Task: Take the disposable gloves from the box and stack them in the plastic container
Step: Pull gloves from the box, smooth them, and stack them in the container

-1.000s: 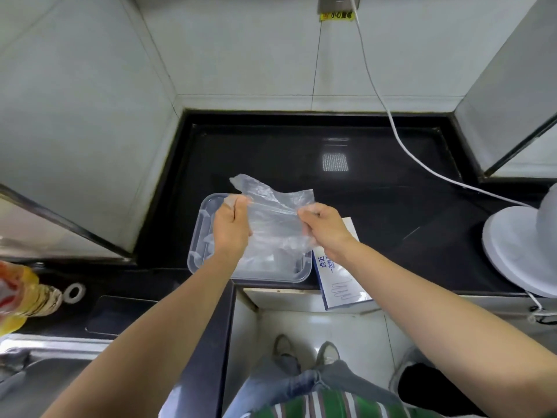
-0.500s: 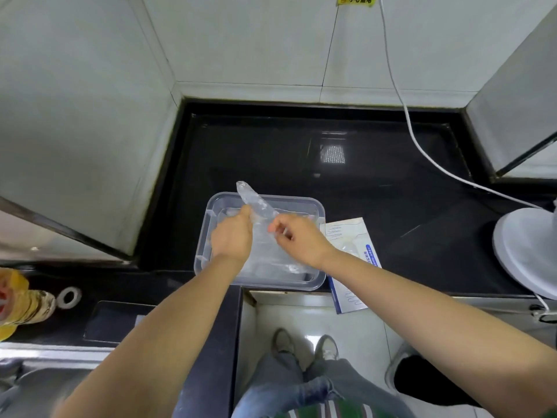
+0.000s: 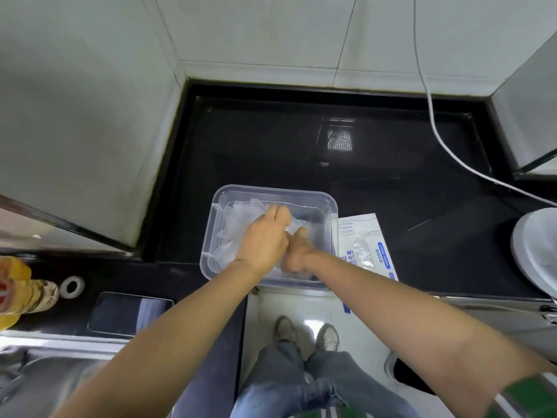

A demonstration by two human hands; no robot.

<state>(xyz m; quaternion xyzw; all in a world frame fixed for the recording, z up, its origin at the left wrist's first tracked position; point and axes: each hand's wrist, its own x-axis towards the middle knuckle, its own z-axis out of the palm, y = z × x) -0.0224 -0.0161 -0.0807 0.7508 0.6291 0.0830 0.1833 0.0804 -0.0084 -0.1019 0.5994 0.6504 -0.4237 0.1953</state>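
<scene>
Resting on the gloves (image 3: 238, 218) inside the container (image 3: 271, 190): left hand (image 3: 265, 239), right hand (image 3: 297, 256).
Fingertips hidden (grip of either hand cannot be told); box (image 3: 361, 233) just beside container.

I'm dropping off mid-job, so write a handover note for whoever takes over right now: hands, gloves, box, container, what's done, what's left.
Left hand: down in the plastic container, on the gloves; pinching or pressing, unclear.
Right hand: beside it in the container, fingers hidden, grip unclear.
Glove box: on the black counter, just right of the container.
Done: a pile of gloves lies in the container.
Left: let go, flatten the pile, probably pull more from the box.
</scene>
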